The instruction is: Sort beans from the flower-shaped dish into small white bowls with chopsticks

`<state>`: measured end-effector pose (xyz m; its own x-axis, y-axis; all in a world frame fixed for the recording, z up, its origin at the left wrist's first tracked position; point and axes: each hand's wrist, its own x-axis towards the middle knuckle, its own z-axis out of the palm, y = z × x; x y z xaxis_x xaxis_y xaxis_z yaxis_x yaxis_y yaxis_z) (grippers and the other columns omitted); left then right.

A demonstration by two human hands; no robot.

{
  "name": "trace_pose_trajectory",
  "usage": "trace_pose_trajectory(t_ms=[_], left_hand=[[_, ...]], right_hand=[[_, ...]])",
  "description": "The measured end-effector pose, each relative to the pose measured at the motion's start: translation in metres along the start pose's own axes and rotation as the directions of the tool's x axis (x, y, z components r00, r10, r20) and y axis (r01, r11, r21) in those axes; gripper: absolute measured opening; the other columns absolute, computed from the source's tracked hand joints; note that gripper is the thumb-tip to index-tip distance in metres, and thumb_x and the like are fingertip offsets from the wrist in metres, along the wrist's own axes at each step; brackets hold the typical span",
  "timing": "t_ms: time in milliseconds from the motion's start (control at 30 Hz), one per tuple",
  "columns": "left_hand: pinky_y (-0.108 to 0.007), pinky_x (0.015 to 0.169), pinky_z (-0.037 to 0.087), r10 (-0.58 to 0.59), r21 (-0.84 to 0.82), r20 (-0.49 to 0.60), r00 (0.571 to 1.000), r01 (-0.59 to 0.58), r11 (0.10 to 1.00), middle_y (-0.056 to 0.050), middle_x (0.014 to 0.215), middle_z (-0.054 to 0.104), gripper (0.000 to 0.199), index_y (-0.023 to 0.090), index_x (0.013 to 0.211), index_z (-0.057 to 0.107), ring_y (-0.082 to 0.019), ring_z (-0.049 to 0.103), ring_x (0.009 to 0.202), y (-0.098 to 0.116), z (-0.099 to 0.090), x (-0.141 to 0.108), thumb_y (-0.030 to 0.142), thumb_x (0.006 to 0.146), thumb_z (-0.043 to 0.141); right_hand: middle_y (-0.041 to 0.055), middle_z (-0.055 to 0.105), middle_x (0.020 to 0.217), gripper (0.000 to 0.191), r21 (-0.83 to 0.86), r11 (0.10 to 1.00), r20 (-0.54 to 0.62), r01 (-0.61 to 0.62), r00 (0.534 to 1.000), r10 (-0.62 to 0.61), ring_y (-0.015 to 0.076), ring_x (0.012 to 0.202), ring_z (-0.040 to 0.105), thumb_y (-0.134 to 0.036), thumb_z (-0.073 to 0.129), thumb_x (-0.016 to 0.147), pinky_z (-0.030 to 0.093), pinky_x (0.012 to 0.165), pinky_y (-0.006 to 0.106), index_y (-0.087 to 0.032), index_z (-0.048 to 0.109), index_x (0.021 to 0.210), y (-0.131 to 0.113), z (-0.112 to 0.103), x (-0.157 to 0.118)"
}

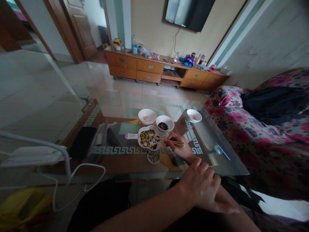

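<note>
My right hand is closed on a pair of wooden chopsticks, whose tips reach into a flower-shaped plate of mixed green and yellow grains or beans. My left hand is wrapped over my right forearm near the wrist. Behind the plate stand a white bowl with a few pale pieces and another white bowl with black beans. A third white bowl with some light bits is farther right. Nearest me, a small bowl holds greyish seeds.
These stand on a glass table. At its left lie a dark phone-like slab and white cables. A pen lies at the right. Beyond are a flowered sofa and a wooden cabinet.
</note>
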<state>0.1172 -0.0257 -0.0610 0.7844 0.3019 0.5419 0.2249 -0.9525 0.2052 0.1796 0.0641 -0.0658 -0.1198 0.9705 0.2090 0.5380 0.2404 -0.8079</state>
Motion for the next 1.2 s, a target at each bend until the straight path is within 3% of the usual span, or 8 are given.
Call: trace_pose_trajectory(t_ms=[400,633,800,933,1067,1133,1200], left_hand=[[-0.048,0.096,0.046,0.01,-0.029,0.054,0.998,-0.008,1.0,-0.007,0.088,0.069,0.094,0.017,0.097,0.074,-0.027,0.065,0.088,0.001,-0.004,0.002,0.104,0.093,0.04],[-0.048,0.093,0.046,0.007,-0.039,0.065,0.998,-0.005,0.999,-0.007,0.085,0.068,0.096,0.015,0.096,0.073,-0.027,0.064,0.087,-0.001,-0.006,0.003,0.105,0.093,0.039],[-0.048,0.099,0.046,-0.001,-0.018,0.024,1.0,0.002,1.0,-0.006,0.085,0.067,0.094,0.017,0.094,0.072,-0.028,0.064,0.088,0.002,-0.003,0.0,0.106,0.092,0.04],[-0.049,0.101,0.046,0.009,-0.006,0.024,1.0,-0.009,1.0,-0.008,0.087,0.067,0.093,0.017,0.095,0.073,-0.029,0.065,0.091,0.001,-0.005,-0.001,0.105,0.093,0.041],[-0.05,0.107,0.043,0.068,-0.004,0.029,0.997,-0.068,0.998,-0.007,0.086,0.067,0.094,0.018,0.093,0.073,-0.029,0.065,0.09,-0.001,-0.007,0.002,0.105,0.093,0.037],[-0.05,0.108,0.042,0.09,-0.003,0.027,0.996,-0.089,0.996,-0.007,0.085,0.067,0.095,0.018,0.092,0.072,-0.028,0.064,0.088,0.0,-0.005,0.003,0.105,0.093,0.035],[-0.049,0.102,0.043,0.12,-0.001,0.012,0.993,-0.12,0.993,-0.006,0.083,0.065,0.095,0.018,0.091,0.071,-0.027,0.062,0.086,0.003,-0.002,0.001,0.105,0.093,0.034]], right_hand=[[0.003,0.082,0.081,0.031,0.028,1.0,0.003,-0.011,1.0,0.011,0.0218,0.069,0.077,-0.05,0.072,0.103,0.058,0.063,0.032,-0.026,0.067,0.084,0.002,0.0,-0.001],[0.002,0.083,0.082,0.039,0.092,0.994,-0.002,-0.056,0.998,0.056,0.0227,0.073,0.079,-0.061,0.071,0.102,0.063,0.066,0.034,-0.028,0.063,0.084,0.006,0.004,-0.002],[0.0029,0.083,0.082,0.036,0.092,0.995,-0.019,-0.031,0.999,0.032,0.0227,0.072,0.078,-0.056,0.07,0.104,0.061,0.068,0.034,-0.027,0.065,0.083,-0.001,0.003,-0.002],[0.0041,0.082,0.08,0.036,0.056,0.998,-0.179,0.011,0.984,-0.001,0.023,0.069,0.076,-0.057,0.068,0.105,0.06,0.067,0.036,-0.027,0.067,0.084,-0.012,-0.005,0.001],[0.0062,0.083,0.084,0.039,0.007,1.0,-0.436,-0.017,0.9,0.018,0.0239,0.074,0.076,-0.059,0.067,0.105,0.061,0.07,0.036,-0.026,0.065,0.084,-0.017,-0.015,0.004],[0.0057,0.083,0.083,0.039,0.011,0.999,-0.465,-0.042,0.884,0.042,0.0238,0.073,0.076,-0.059,0.068,0.104,0.06,0.07,0.036,-0.027,0.065,0.083,-0.017,-0.017,0.002],[0.0053,0.083,0.082,0.038,0.037,0.999,-0.422,-0.037,0.905,0.05,0.0228,0.07,0.075,-0.058,0.068,0.105,0.06,0.067,0.034,-0.027,0.066,0.083,-0.018,-0.017,-0.002]])
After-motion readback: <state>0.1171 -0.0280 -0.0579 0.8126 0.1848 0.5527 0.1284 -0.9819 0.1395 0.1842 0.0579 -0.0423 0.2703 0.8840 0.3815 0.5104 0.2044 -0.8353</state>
